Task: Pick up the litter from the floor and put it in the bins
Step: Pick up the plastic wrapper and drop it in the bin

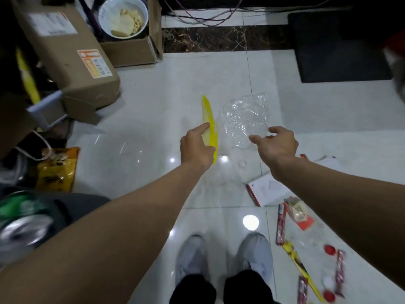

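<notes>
1. Two pieces of litter are close to the hands: a long thin yellow plastic wrapper (209,113) and a clear crinkly plastic bag (244,119).
2. The yellow wrapper is bright and narrow, with a pointy far end. It starts by the left wrist and sticks out well past the left fingertip.
3. The clear bag is see-through and full of creases. It lies on the shiny white tile floor (153,102), just past the right fingertips.
4. The left hand (197,148) holds the yellow wrapper. The first finger lies straight along it, and the thumb is tucked against it lower down.
5. The right hand (279,143) holds nothing. Its fingers are loose, spread a little and bent a bit, and the thumb points toward the yellow wrapper. The fingertips are over the near edge of the clear bag, but I cannot tell if they touch it.
6. Both arms are bare and stretched out in front, with the backs of the hands facing up.
7. More litter lies behind the right wrist, near the grey shoes (192,255). It is a white folded paper with a red edge (269,189), long red snack wrappers (281,224), round red bottle caps (329,250) and a thin yellow strip (293,257).
8. Far past the left fingers, off to the left, sit brown cardboard boxes (65,51). One holds a white bowl (103,18) of food.
</notes>
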Tool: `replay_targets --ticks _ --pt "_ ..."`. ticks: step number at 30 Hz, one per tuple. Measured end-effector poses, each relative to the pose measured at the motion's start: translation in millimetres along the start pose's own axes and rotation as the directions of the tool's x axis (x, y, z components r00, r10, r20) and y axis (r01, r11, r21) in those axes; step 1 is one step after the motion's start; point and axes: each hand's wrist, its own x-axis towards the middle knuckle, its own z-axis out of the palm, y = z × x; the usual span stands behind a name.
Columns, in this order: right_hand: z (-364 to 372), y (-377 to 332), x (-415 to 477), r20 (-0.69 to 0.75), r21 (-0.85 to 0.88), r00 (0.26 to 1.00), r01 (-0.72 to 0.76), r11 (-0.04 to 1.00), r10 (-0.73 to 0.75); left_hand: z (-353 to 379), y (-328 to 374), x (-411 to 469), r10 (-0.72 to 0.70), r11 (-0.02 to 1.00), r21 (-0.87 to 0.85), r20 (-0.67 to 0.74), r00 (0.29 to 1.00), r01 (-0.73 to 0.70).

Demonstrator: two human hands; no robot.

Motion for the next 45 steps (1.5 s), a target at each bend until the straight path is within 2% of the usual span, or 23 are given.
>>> replay_targets --ticks 8,17,26,36,45 --pt "-76.5 -65.5 -141.7 0.047 -0.049 0.999 0.03 0.998 -0.028 -102.4 86.1 -128.9 -0.012 0.997 -0.073 -0.023 1.0 0.01" --pt "-101.7 -44.7 -271.4 0.137 -0.06 0.984 0.119 0.991 -0.11 -159.9 67.5 -273.9 -0.089 0.994 -0.079 -0.157 0.984 0.077" --pt "-66.4 19.8 -414.2 0.254 -0.117 0.956 0.182 0.976 -0.147 -213.4 -31.0 -408.4 -0.176 0.981 -0.129 -0.252 0.952 0.147" --pt "-15.4 131.4 -577.1 0.335 -0.208 0.938 0.161 0.965 -0.085 -260.3 -180.2 -569.2 -0.287 0.958 -0.084 -0.247 0.926 0.274" --pt "48.2 213.9 -621.8 0.449 -0.318 0.893 0.204 0.926 -0.043 -257.0 -312.2 -620.9 -0.444 0.896 -0.156 -0.294 0.847 0.416"
